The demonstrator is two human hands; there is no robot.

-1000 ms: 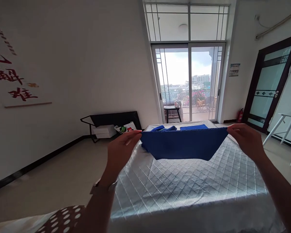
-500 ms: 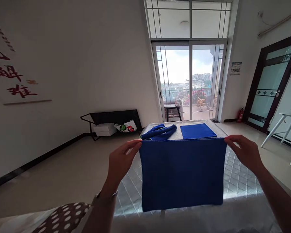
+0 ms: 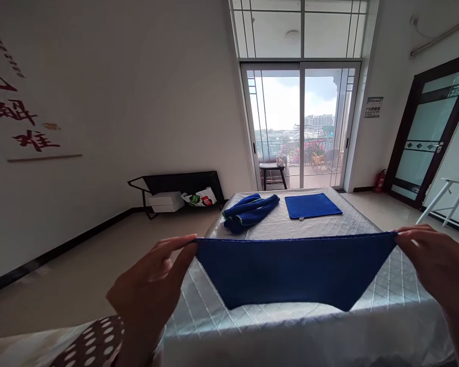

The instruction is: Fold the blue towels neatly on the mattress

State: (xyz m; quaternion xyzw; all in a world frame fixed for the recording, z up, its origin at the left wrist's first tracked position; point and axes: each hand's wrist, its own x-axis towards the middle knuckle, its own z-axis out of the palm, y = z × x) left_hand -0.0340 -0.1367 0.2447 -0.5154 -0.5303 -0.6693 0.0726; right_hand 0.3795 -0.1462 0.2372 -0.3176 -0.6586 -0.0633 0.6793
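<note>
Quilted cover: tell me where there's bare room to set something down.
Bare: the narrow gap between the crumpled blue bundle and the flat blue cloth, and the strip of cover showing between the flat cloth and the held blue cloth. Crowded: far left, under the bundle. The held cloth hides part of the middle.

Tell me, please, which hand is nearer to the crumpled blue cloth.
The left hand is nearer, in front and left of the crumpled blue cloth; the right hand is farther off, to its right.

Silvery quilted cover [image 3: 390, 285]; on it, blue cloth heap [image 3: 250, 210], flat blue cloth [image 3: 312, 205]
</note>
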